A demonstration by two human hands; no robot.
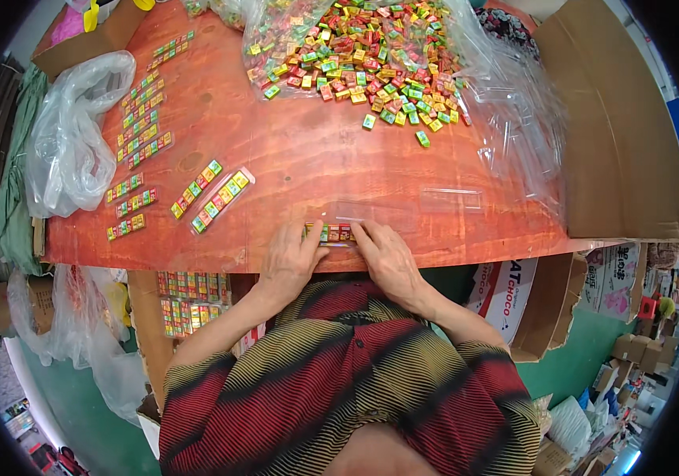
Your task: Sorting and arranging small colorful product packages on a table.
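a broad red wooden surface (244,174) fills most of the view in front of the seated person, whose striped shirt (339,357) is at its near edge. a tall brown cardboard box (613,119) stands at the far right. a big heap of small coloured boxes (363,59), red, yellow, green and orange, spills from a clear bag across the far middle. right of it lies a jumble of clear plastic trays (514,119), and at the far left sits a crumpled clear bag (74,139). below the surface, near left, an open carton (149,317) holds packed rows (197,305) of similar boxes.

the left hand (290,252) and the right hand (391,255) meet at the near edge. between them, on the surface, is a short row of boxes (338,232), green and red among its colours. each grip is clamped on the row, the left at its left end, the right at its right end.

to the left, a long filled tray (221,202) lies slantwise just beside another strip (197,190); more finished-looking strips (141,123) line the far left. an empty clear tray (452,200) lies right of the hands. one lone green box (422,140) rests just nearer than the heap.
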